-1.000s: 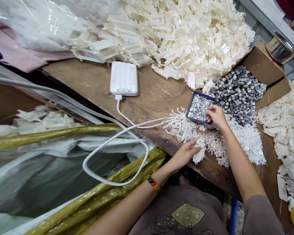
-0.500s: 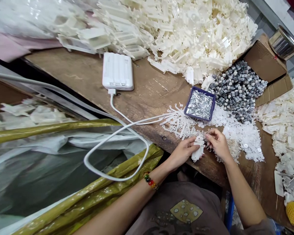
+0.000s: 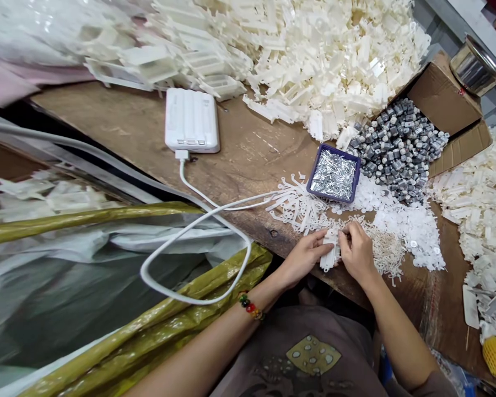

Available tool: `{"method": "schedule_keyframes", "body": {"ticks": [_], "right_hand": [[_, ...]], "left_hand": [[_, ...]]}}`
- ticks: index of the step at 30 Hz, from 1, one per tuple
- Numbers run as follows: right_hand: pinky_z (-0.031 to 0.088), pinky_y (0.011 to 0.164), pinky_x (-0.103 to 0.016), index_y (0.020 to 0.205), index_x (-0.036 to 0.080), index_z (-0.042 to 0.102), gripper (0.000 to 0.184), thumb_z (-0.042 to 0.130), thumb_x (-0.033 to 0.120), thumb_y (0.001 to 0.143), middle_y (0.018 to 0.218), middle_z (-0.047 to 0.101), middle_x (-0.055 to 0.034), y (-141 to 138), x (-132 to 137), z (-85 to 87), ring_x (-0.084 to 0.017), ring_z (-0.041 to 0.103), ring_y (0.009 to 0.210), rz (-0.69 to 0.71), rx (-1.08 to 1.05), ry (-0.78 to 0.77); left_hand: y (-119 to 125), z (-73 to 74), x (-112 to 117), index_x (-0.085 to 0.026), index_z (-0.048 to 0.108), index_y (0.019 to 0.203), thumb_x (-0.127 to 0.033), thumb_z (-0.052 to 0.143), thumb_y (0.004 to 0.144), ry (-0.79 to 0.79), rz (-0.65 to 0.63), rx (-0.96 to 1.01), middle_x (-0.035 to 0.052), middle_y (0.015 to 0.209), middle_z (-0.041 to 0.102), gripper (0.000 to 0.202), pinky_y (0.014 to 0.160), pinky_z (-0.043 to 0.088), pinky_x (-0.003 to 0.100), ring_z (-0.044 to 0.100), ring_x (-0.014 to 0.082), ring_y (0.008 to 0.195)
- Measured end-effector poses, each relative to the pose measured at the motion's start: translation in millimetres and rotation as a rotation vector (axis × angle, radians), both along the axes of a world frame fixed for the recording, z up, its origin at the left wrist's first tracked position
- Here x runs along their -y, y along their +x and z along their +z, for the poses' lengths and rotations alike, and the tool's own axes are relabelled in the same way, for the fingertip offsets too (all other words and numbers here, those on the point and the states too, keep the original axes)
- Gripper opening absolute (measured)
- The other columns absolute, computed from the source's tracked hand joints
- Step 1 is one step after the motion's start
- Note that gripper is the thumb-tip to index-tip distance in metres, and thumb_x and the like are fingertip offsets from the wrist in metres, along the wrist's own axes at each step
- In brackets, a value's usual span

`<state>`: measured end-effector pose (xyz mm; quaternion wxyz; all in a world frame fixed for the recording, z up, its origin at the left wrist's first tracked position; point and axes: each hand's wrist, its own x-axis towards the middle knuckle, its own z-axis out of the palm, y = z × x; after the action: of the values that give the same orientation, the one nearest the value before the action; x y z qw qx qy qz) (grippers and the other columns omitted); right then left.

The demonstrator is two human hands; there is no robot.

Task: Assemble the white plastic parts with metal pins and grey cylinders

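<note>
Pinching a white part (image 3: 329, 255) between thumb and fingers, the left hand (image 3: 301, 258) keeps a closed grip on it over the near edge of the surface (image 3: 264, 160). The right hand (image 3: 359, 252) meets the part's right side, fingers curled in tight; I cannot tell whether its grip has hold of anything small.

Just beyond the hands, farther in from that edge, sits a purple tray (image 3: 329, 197) of metal pins (image 3: 334, 173). Strips (image 3: 300, 207) fan out left of it, also along the near edge; discs (image 3: 413, 234) spread to its right, below the grey pieces (image 3: 399, 146). A cream heap (image 3: 322, 49) covers the far side, and a power bank (image 3: 192, 121) lies well left.
</note>
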<state>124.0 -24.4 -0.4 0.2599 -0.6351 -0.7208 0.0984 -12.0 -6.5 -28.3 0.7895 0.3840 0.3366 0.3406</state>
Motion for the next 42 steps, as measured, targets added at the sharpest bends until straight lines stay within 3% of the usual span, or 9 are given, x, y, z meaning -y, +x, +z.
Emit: {"method": "schedule_keyframes", "body": {"ticks": [5,11,17,19,23,28,31,36,42], "right_hand": [[0.039,0.061,-0.025,0.076,0.021,0.044,0.012,0.039,0.023,0.087,0.071,0.049,-0.0002,7,-5,-4.1,-0.014,0.049,0.066,0.013,-0.054,-0.037],[0.040,0.064,-0.027,0.076,0.019,0.047,0.017,0.036,0.023,0.089,0.077,0.052,-0.0051,5,-3,-6.4,-0.017,0.051,0.073,0.090,0.038,-0.004],[0.035,0.047,-0.021,0.077,0.019,0.050,0.019,0.048,0.037,0.086,0.056,0.045,0.0051,9,1,-13.5,-0.010,0.044,0.048,-0.080,-0.581,-0.219],[0.033,0.045,-0.020,0.076,0.019,0.050,0.022,0.050,0.039,0.084,0.054,0.043,0.0063,10,2,-18.3,-0.009,0.040,0.045,-0.132,-0.665,-0.237],[0.035,0.050,-0.021,0.072,0.018,0.050,0.021,0.049,0.035,0.085,0.060,0.049,0.0035,9,5,-22.0,-0.010,0.043,0.052,-0.135,-0.465,-0.144],[0.039,0.062,-0.025,0.075,0.018,0.050,0.019,0.040,0.026,0.089,0.072,0.054,-0.0026,4,7,-13.1,-0.014,0.052,0.067,-0.014,-0.041,0.016],[0.038,0.061,-0.025,0.073,0.019,0.048,0.021,0.037,0.023,0.090,0.072,0.054,-0.0035,1,7,-8.5,-0.015,0.052,0.067,0.004,0.098,0.058],[0.037,0.058,-0.024,0.072,0.020,0.047,0.019,0.039,0.023,0.089,0.068,0.053,-0.0016,-3,8,-8.2,-0.015,0.052,0.064,-0.036,0.087,0.070],[0.037,0.059,-0.024,0.071,0.019,0.047,0.019,0.041,0.023,0.088,0.067,0.053,-0.0008,1,6,-9.6,-0.014,0.050,0.062,-0.044,0.009,-0.004]], "left_hand": [[1,4.3,1,-0.014,0.053,0.085,-0.028,0.063,0.069,-0.002,0.012,-0.039,-0.0027,0.067,0.058,0.023,0.051,0.043,0.022,0.053,0.0116,0.057],[2,2.7,1,-0.013,0.055,0.090,-0.028,0.063,0.067,0.023,0.012,-0.049,-0.0038,0.065,0.057,0.029,0.049,0.046,0.023,0.050,0.0107,0.052],[1,1.7,2,-0.012,0.054,0.100,-0.029,0.063,0.070,-0.034,-0.007,0.040,-0.0011,0.069,0.062,0.035,0.057,0.049,0.027,0.057,0.0139,0.058],[1,-0.4,2,-0.012,0.055,0.101,-0.028,0.063,0.069,-0.040,0.003,0.051,0.0000,0.071,0.063,0.037,0.059,0.050,0.028,0.058,0.0145,0.060],[1,-2.6,2,-0.012,0.056,0.101,-0.028,0.064,0.069,-0.045,0.019,0.047,-0.0001,0.070,0.062,0.037,0.058,0.049,0.027,0.059,0.0153,0.061],[1,-0.8,2,-0.011,0.057,0.099,-0.028,0.063,0.070,-0.012,0.024,0.039,-0.0005,0.069,0.062,0.034,0.054,0.045,0.023,0.056,0.0131,0.059],[1,-0.6,2,-0.012,0.058,0.096,-0.028,0.064,0.069,0.024,0.052,0.023,0.0003,0.073,0.063,0.032,0.057,0.044,0.023,0.056,0.0135,0.064],[1,-1.4,2,-0.012,0.056,0.098,-0.029,0.063,0.070,-0.025,0.036,0.064,0.0003,0.072,0.062,0.033,0.058,0.046,0.025,0.056,0.0139,0.062],[2,-5.8,2,-0.013,0.058,0.090,-0.028,0.062,0.069,0.087,0.104,-0.027,0.0005,0.075,0.062,0.026,0.062,0.047,0.026,0.057,0.0156,0.069]]}}
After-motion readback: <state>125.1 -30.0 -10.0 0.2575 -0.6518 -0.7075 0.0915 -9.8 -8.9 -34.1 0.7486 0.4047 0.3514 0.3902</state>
